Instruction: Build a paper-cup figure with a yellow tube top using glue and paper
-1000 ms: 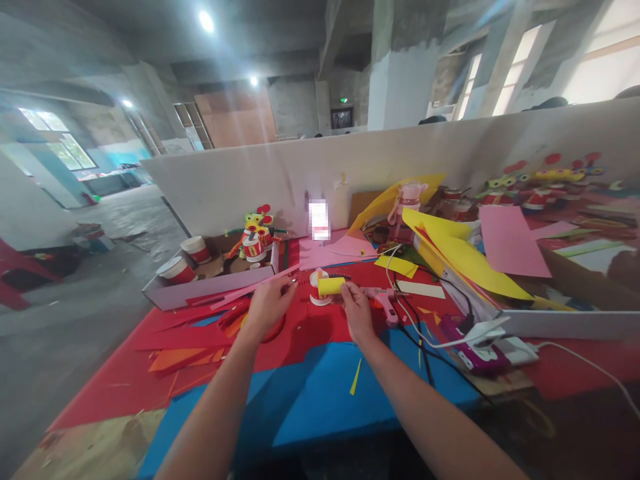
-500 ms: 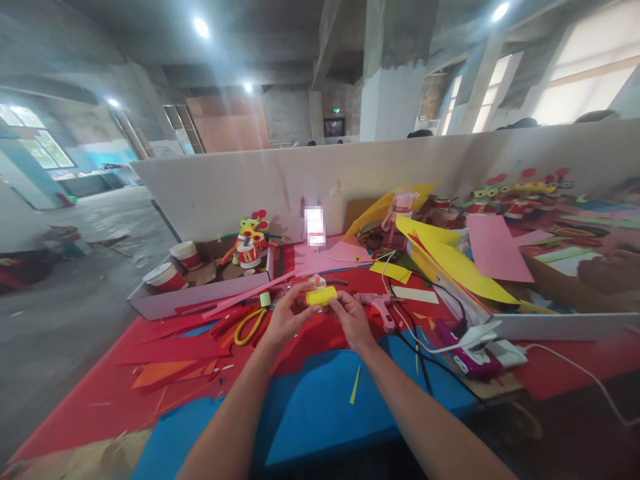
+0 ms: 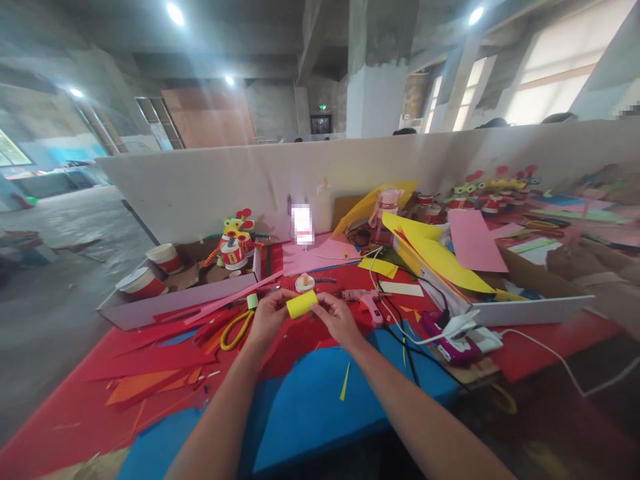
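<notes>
Through the head view I have the yellow paper roll (image 3: 302, 305) grasped at both ends: the left hand (image 3: 271, 317) has its fingers closed on the left end, and the right hand (image 3: 337, 317) pinches the right end. The roll is tilted, its right end farther from me. Just beyond the grip I see a small white cup (image 3: 305, 285). Left of the grip lie a pale green roll (image 3: 252, 301) and a yellow loop handle (image 3: 237, 332); to its right, a pink glue gun (image 3: 367, 304). Nearer me than the grip, a blue sheet (image 3: 315, 393) spreads out.
</notes>
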